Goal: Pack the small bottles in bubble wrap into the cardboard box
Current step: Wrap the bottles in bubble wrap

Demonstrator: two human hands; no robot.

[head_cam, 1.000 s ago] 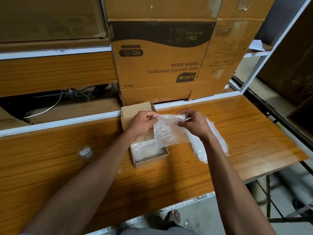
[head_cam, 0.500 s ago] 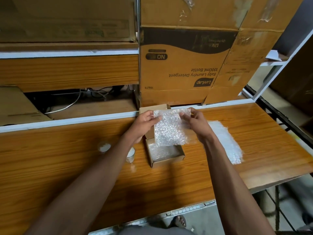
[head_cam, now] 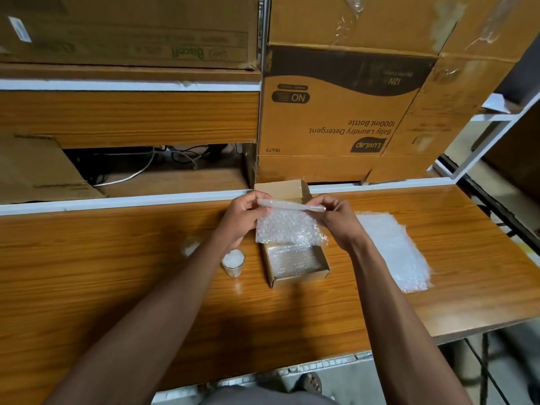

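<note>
Hands meet above the far half of the cardboard box (head_cam: 295, 264), each pinching one end of the top edge of a bubble wrap sheet (head_cam: 287, 230). The left hand (head_cam: 244, 219) grips the sheet's left corner between thumb and curled fingers; the right hand (head_cam: 339, 219) pinches its right corner the same way. The sheet hangs down from that edge, and its lower edge reaches the box opening.

That box sits open on the desk (head_cam: 117, 273), close to the far edge, with its lid flap standing up behind the hands. A layer of bubble wrap lines its floor.

Just left of the box stands a small bottle (head_cam: 233, 262), clear with white contents, partly crossed by the left forearm. A second small bottle (head_cam: 190, 247) stands a little further left and nearer the far edge; it is blurred.

Right of the box, well apart from it, a loose bubble wrap pile (head_cam: 394, 252) lies flat on the desk, running toward the right edge.

Behind the desk's far edge, large cartons (head_cam: 336, 121) are stacked on a shelf.
</note>
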